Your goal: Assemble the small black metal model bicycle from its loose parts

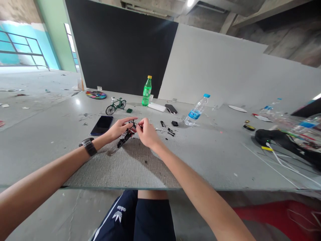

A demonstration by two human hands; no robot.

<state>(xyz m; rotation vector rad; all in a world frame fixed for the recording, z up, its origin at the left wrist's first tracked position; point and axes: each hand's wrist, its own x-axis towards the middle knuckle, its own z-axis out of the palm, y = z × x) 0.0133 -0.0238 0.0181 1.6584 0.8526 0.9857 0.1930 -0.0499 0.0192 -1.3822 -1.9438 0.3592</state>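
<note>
A small black model bicycle (123,138) stands tilted on the grey table, its upper end between my two hands. My left hand (120,128) is closed round its upper part, with the index finger stretched over the top. My right hand (145,131) pinches at the same end; whatever small part lies between its fingertips is hidden. Right of my hands lie small black parts (171,132), a black strip (163,124) and a black block (175,123). Behind my left hand stands a green model bicycle (116,106), with a small green piece (129,110) beside it.
A dark phone (102,125) lies left of my left hand. Farther back are a paint palette (96,95), a green bottle (146,92), a white power bank (156,107) and a black device (171,108). A clear bottle (197,111) stands right; cables (283,162) lie far right.
</note>
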